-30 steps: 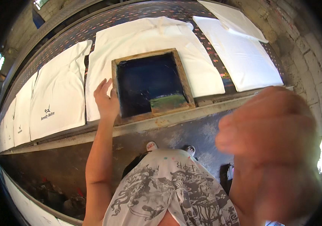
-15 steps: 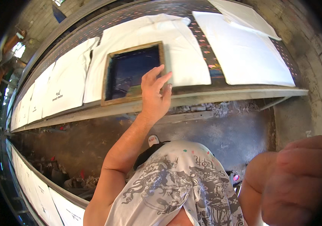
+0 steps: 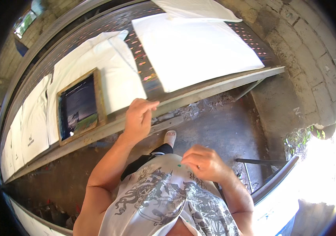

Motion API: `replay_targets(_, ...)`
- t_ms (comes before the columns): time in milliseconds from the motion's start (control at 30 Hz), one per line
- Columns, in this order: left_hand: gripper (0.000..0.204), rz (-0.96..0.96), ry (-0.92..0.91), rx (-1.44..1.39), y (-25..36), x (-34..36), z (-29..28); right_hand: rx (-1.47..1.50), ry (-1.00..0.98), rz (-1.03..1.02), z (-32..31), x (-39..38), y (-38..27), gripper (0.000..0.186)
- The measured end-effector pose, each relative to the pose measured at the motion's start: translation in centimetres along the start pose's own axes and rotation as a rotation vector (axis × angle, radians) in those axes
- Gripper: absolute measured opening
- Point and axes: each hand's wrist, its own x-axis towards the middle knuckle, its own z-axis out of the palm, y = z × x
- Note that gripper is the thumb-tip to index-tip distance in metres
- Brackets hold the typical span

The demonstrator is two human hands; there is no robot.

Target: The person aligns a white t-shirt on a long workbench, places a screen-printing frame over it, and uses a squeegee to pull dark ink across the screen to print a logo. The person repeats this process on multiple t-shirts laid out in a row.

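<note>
My left hand [image 3: 138, 120] hovers over the front rail of the long table [image 3: 211, 86], its fingers loosely bent and apart, nothing in them. Just left of it, a wood-framed printing screen [image 3: 77, 104] with a dark mesh lies on a white shirt [image 3: 117, 70]. My right hand [image 3: 205, 163] is in front of my torso, fingers curled closed; whatever they may hold is hidden. Another white shirt [image 3: 199, 51] is spread flat to the right of the screen, past a bare strip of dark, paint-specked tabletop.
Further left along the table lie several white shirts, one with a small dark print [image 3: 34, 137]. A block wall [image 3: 305, 59] stands beyond the table's right end. At the lower right, a second table [image 3: 274, 210] carries white cloth. My sandalled foot [image 3: 170, 138] stands on the concrete floor.
My view has swung right, so the table and screen appear further left. My left hand has drawn away from the screen, its fingers more bent. My right fist has moved inward, before my torso.
</note>
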Motion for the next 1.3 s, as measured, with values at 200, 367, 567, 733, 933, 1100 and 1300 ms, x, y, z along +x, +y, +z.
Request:
replay_targets(200, 0.022, -0.194, 0.041, -0.014, -3.8, 3.4, 4.6, -0.052, -0.094, 0.12, -4.5, -1.5, 4.7, 0.015)
replay_targets(367, 0.005, -0.294, -0.008, 0.028, -5.6, 8.3, 9.4, -0.018, -0.102, 0.248, -11.4, -0.3, 8.3, 0.016)
replay_targets(567, 0.006, -0.039, -0.176, 0.073, -6.8, 13.9, 16.7, -0.204, -0.126, 0.261, -19.6, 2.3, 12.3, 0.011)
replay_targets(733, 0.006, 0.006, -0.348, 0.223, -7.8, 16.0, 21.8, -0.577, 0.017, 0.092, -23.1, 5.7, 18.4, 0.01)
replay_targets(933, 0.012, -0.023, -0.5, 0.509, -7.2, 17.3, 24.1, -0.663, -0.051, -0.055, -27.7, 11.7, 27.5, 0.007)
replay_targets(1100, 0.01, 0.045, -0.546, 0.724, -6.7, 16.9, 25.0, -0.565, -0.312, -0.11, -29.2, 16.6, 33.0, 0.007)
replay_targets(1300, 0.012, 0.022, -0.599, 0.802, -4.0, 18.4, 25.8, -0.443, -0.544, -0.281, -28.7, 19.2, 37.4, 0.018)
